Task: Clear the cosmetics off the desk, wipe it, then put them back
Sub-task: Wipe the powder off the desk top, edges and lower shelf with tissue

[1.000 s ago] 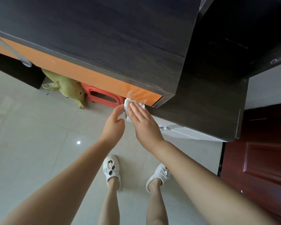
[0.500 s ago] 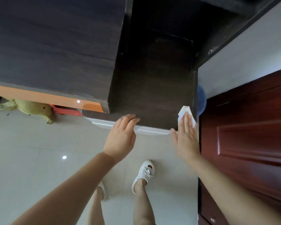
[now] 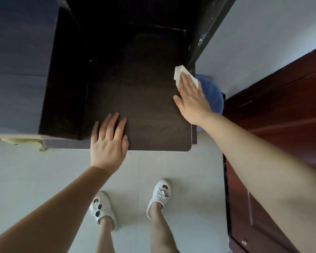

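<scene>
A dark wood desk surface fills the middle of the head view, bare of cosmetics. My right hand lies flat with straight fingers on a white wipe, pressing it against the desk's right edge near the back corner. My left hand rests flat on the desk's front edge, fingers spread and holding nothing.
A taller dark cabinet stands to the left of the desk. A blue bin sits beside the desk's right edge, under my right hand. A red-brown door is at the right. My feet in white shoes stand on pale floor tiles.
My right hand has carried the wipe from the orange drawer front on the left across to the desk's right edge. My left hand has moved onto the desk's front edge. The view shifted right.
</scene>
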